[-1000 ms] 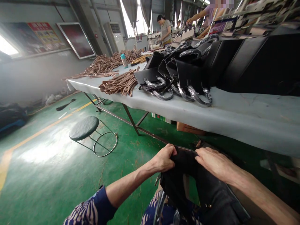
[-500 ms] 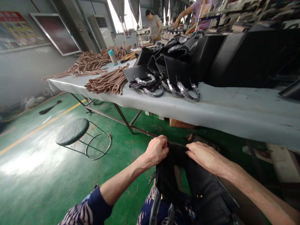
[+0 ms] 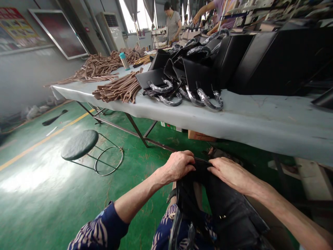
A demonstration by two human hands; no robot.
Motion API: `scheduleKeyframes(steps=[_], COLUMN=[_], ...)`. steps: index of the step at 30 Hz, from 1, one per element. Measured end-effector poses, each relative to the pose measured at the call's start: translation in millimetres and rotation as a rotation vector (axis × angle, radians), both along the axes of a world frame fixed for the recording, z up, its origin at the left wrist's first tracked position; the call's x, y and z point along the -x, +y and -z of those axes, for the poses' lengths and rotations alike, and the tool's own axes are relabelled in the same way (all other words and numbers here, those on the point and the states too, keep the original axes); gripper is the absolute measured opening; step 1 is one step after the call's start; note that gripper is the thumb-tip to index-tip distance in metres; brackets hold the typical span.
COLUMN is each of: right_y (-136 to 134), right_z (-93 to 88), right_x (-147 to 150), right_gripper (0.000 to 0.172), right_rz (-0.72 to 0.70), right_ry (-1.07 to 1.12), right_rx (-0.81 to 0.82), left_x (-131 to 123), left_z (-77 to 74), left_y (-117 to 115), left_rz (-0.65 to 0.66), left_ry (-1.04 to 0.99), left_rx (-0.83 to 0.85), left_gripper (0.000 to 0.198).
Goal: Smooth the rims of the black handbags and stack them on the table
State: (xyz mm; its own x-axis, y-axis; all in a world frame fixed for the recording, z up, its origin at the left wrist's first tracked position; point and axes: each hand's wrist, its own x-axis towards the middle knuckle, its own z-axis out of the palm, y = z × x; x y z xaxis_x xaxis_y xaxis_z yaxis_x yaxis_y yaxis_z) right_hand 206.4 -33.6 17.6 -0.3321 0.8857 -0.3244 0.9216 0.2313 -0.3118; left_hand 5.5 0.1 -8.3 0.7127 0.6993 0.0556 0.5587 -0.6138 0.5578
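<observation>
Over my lap lies a black leather-look handbag (image 3: 229, 211), with small gold-coloured fittings on its side and plastic-wrapped handles hanging down. My left hand (image 3: 180, 166) is closed on the bag's far edge, fingers curled over the rim. A short way to its right, my right hand (image 3: 227, 172) pinches the same edge between thumb and fingers. The strip of edge between the two hands is dark, and its fine detail cannot be made out. Part of the bag's underside is hidden by my right forearm.
A table (image 3: 247, 121) under a grey cover stands ahead, bearing black bags (image 3: 197, 76) with wrapped handles, bundles of brown straps (image 3: 119, 88) and a flask (image 3: 124, 61). A round stool (image 3: 80, 144) is at left. Beneath the table sits a cardboard box (image 3: 200, 135). Co-workers (image 3: 173, 22) stand beyond.
My left hand has slid right along the bag's edge, closer to my right hand. My right hand has barely moved and keeps its pinch. The view has shifted slightly.
</observation>
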Motion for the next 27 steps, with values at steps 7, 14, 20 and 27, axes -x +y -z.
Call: scheduleKeyframes(steps=[7,14,20,27], right_y=[-1.5,1.9,-1.9,4.0], right_z=[-1.6,3.3,4.0,-0.8], right_x=[-2.7,-4.5,-4.4,5.1], right_gripper=[0.023,0.029,0.029,0.010], right_rz=[0.006,-0.005,0.022,-0.030], right_ry=[0.015,-0.040,-0.168,-0.139], right_rx=[0.010,-0.038,-0.125,-0.305], left_x=[-2.6,-4.1,-7.6,-10.1], left_z=[8.4,15.9,19.6,19.6], left_y=[-1.2,4.7,9.7,9.5], left_rz=[-0.069,-0.129,-0.068,-0.096], left_ry=[-0.187,-0.201,-0.165,-0.169], left_rx=[0.051,0.038,-0.005,-0.017], left_gripper=[0.010,0.007,0.009,0.008])
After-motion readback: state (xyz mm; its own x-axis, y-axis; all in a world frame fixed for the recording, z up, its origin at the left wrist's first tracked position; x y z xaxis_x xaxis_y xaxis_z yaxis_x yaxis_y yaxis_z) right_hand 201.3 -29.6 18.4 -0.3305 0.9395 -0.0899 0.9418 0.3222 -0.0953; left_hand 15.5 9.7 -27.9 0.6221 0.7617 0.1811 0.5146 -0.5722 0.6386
